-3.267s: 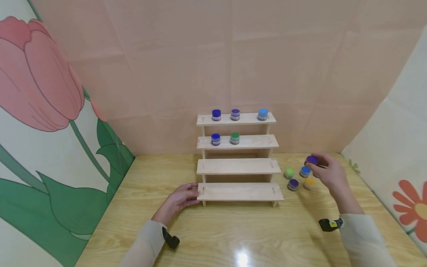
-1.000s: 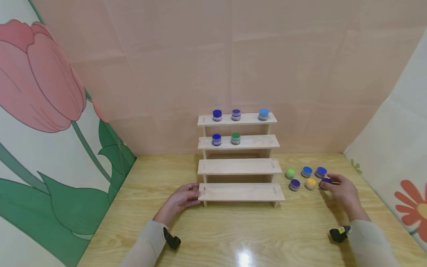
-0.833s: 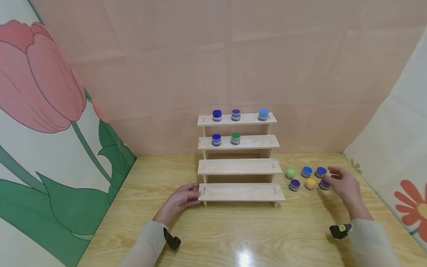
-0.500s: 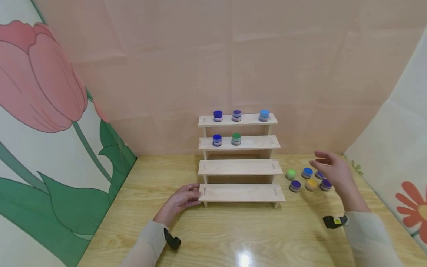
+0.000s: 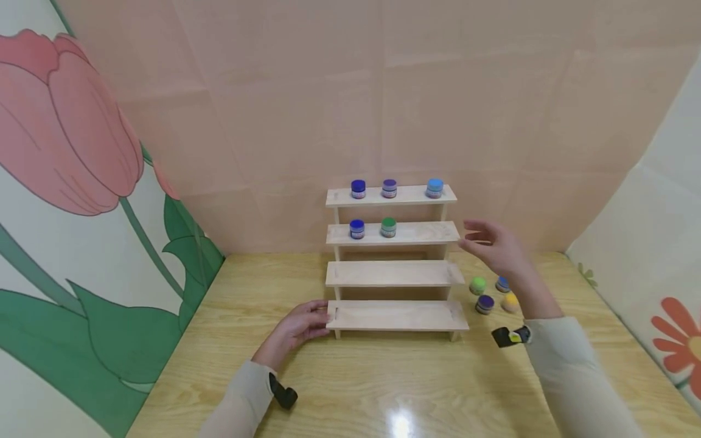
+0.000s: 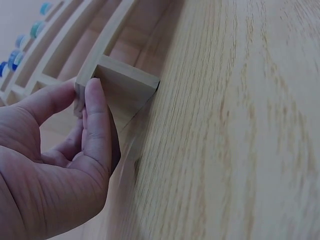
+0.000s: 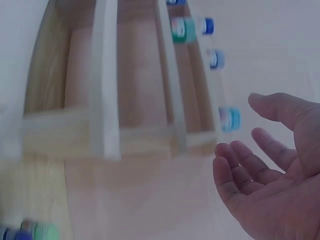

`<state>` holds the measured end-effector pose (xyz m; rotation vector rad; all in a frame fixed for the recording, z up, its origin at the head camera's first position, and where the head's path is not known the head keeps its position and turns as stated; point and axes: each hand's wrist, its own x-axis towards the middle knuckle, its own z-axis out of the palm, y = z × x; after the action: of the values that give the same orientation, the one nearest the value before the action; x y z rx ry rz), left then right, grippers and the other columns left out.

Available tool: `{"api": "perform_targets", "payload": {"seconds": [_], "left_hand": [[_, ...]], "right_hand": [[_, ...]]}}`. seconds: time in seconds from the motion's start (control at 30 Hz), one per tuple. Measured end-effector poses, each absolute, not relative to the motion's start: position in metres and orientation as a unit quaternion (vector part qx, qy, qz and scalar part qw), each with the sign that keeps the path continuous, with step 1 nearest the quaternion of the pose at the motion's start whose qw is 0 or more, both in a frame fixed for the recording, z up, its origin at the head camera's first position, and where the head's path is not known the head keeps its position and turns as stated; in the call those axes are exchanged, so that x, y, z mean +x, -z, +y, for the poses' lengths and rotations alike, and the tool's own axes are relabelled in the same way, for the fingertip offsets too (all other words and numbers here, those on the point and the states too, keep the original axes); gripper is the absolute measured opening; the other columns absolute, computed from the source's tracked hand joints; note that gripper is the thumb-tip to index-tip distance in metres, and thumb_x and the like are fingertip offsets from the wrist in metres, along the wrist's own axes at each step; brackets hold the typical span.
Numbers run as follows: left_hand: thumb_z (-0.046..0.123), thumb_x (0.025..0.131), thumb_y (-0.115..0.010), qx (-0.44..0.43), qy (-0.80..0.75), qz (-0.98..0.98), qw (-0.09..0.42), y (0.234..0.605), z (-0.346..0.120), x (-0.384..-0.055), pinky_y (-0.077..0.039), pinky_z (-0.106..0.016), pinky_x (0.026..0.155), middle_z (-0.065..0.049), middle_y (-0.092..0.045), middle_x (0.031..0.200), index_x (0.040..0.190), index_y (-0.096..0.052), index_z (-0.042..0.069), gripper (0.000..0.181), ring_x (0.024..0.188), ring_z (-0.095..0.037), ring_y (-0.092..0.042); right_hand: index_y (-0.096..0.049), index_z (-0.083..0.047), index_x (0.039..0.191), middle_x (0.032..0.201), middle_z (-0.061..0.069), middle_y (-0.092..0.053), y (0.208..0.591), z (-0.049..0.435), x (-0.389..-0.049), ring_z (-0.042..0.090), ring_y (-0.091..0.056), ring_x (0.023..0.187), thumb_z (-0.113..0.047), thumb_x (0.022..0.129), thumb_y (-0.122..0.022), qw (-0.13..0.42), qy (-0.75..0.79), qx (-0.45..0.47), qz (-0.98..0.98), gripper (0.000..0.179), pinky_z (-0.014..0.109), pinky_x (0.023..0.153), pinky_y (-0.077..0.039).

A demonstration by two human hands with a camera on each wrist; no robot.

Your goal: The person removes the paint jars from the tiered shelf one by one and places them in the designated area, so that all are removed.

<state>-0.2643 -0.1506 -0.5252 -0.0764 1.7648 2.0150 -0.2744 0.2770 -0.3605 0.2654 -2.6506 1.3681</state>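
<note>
This looks like a small booth around a table: the wood-grain table (image 5: 350, 380) meets a creased pink sheet (image 5: 279, 121) at the back, with a white wall covering (image 5: 33, 255) showing a big tulip (image 5: 71, 134) on the left and another (image 5: 619, 225) with a red flower (image 5: 676, 334) on the right

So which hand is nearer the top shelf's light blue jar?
The right hand: it hangs to the right of the light blue jar. The left hand grips the left end of the bottom shelf.

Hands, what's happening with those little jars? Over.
Left hand grips bottom shelf. Right hand empty, beside rack. Five jars on rack; no obstruction seen.
</note>
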Motion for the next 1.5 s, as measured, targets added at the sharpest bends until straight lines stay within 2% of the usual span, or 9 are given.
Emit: {"api": "perform_targets", "payload": {"seconds": [0.37,0.6,1.0,1.5], "left_hand": [[-0.001,0.095,-0.065,-0.019,-0.736,0.638,0.227,0.526,-0.152,-0.265,-0.060,-0.030,0.076,-0.020,-0.060,0.130,0.150,-0.037,-0.007,0.062,0.091,-0.018,-0.068],[-0.002,0.095,-0.065,-0.022,-0.737,0.636,0.229,0.528,-0.152,-0.267,-0.060,-0.030,0.076,-0.019,-0.061,0.129,0.150,-0.038,-0.006,0.062,0.091,-0.018,-0.068],[-0.002,0.095,-0.065,-0.028,-0.736,0.637,0.228,0.526,-0.151,-0.266,-0.061,-0.030,0.075,-0.017,-0.062,0.124,0.150,-0.039,-0.006,0.061,0.089,-0.017,-0.068],[-0.002,0.094,-0.064,-0.025,-0.737,0.637,0.225,0.527,-0.150,-0.264,-0.060,-0.028,0.074,-0.017,-0.062,0.124,0.150,-0.037,-0.007,0.062,0.089,-0.017,-0.069]], "right_hand": [[-0.047,0.004,0.144,0.144,0.027,-0.051,0.355,0.226,-0.299,0.044,-0.055,0.124,-0.020,0.097,-0.071,0.053,-0.480,0.132,-0.866,0.059,0.058,0.102,-0.049],[-0.048,0.000,0.145,0.143,0.022,-0.052,0.357,0.209,-0.312,0.041,-0.054,0.126,-0.022,0.097,-0.071,0.032,-0.492,0.128,-0.861,0.058,0.055,0.102,-0.049],[-0.048,-0.002,0.145,0.144,0.022,-0.051,0.358,0.186,-0.326,0.039,-0.054,0.125,-0.020,0.097,-0.070,0.009,-0.508,0.111,-0.854,0.055,0.053,0.103,-0.048],[-0.054,-0.002,0.139,0.138,0.020,-0.057,0.366,0.166,-0.339,0.038,-0.058,0.121,-0.017,0.097,-0.069,0.024,-0.477,0.103,-0.873,0.047,0.049,0.099,-0.053]]}}
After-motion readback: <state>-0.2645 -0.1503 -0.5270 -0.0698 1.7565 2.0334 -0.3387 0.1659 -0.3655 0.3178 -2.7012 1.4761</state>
